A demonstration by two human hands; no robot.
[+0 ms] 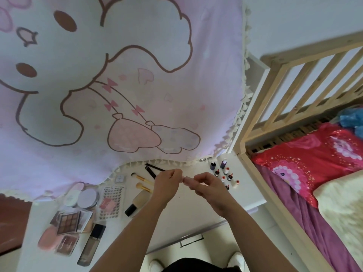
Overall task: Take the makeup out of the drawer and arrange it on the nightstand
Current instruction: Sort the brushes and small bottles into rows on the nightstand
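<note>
hands (167,183) (209,186) pinch small pink item (185,180)

A large pale pink cloth (137,55) printed with a cartoon rabbit outlined in brown, pink bows and hearts fills the upper left. Its edge carries a cream tasselled fringe (244,99). To the right, a light wooden bed frame (314,48) with upright slats stands against a white wall (294,20). On the bed lie a red pillow (306,154) with pink flowers, a purple sheet (306,218), a cream fluffy blanket (341,203) and something blue and crumpled (351,117) at the far end.
</note>
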